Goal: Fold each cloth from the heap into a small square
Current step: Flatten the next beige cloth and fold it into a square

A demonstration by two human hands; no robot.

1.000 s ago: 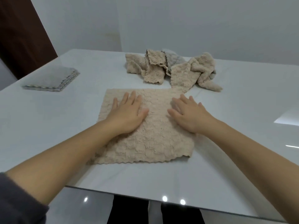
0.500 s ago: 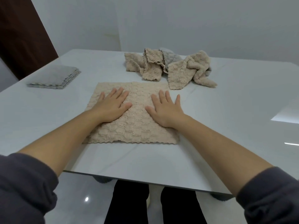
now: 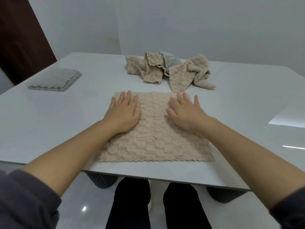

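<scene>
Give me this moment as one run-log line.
left hand, right hand: flat on beige cloth | beige cloth: spread flat near table edge | heap: unfolded behind it | grey folded cloth: far left

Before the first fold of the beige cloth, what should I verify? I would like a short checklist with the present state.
1. The beige cloth lies spread flat on the table: ok.
2. The left hand and right hand rest flat on it: ok.
3. Its near edge is fully on the table: ok.
4. The heap is clear of its far edge: cannot tell.
5. The grey folded stack is out of the way: ok.
</scene>
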